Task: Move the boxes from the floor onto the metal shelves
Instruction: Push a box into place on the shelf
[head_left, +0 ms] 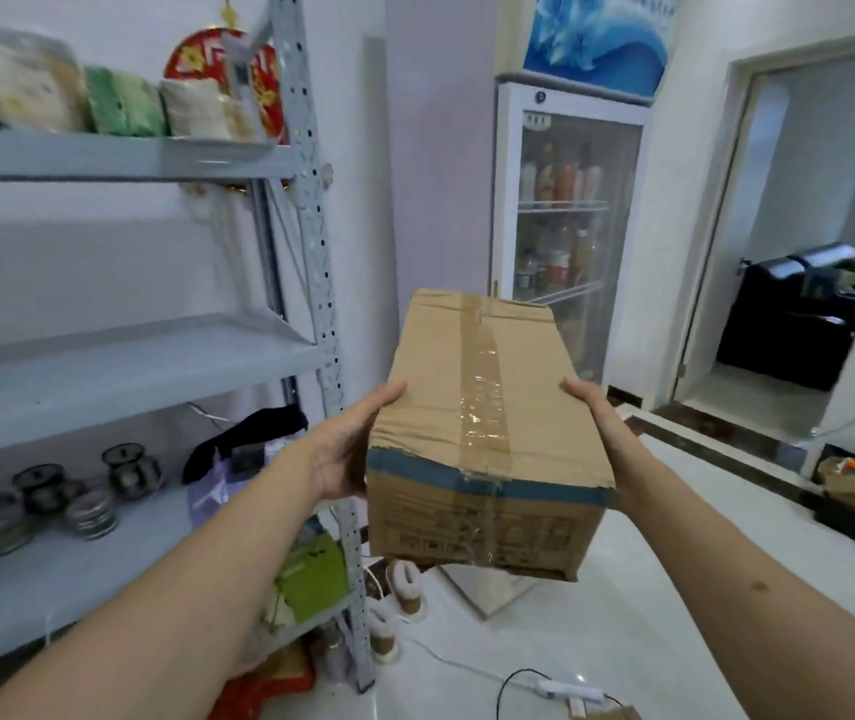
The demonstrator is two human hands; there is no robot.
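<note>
We have one box [487,439] airborne, fingers [389,394] of both hands pressing its sides; shelf [129,376] at left awaits it.

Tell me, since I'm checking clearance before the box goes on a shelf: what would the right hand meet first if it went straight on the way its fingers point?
Probably nothing near. The right hand holds the box, fingers pointing toward the fridge; depth is unclear.
</note>
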